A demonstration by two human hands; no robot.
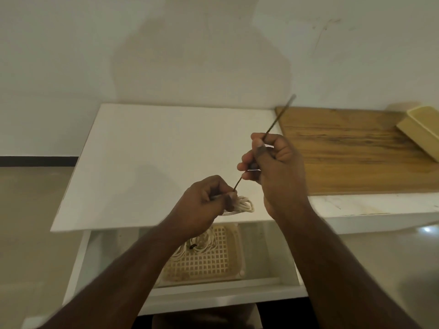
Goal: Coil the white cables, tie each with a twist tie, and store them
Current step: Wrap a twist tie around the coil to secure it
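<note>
My left hand [209, 198] grips a small coil of white cable [244, 205] just above the front edge of the white tabletop [147, 148]. A long dark twist tie [276, 122] runs from that coil up through my right hand [270, 162], which pinches it; its free end sticks out toward the wall. Below, in the open drawer [268, 255], a beige lattice basket [213, 260] holds a coiled white cable [202, 243] bound with a dark tie, partly hidden by my left forearm.
A wooden board [356, 150] lies on a second white surface to the right, with a yellow tray [420, 129] at its far right end. The wall stands right behind the table. Floor shows at left and right.
</note>
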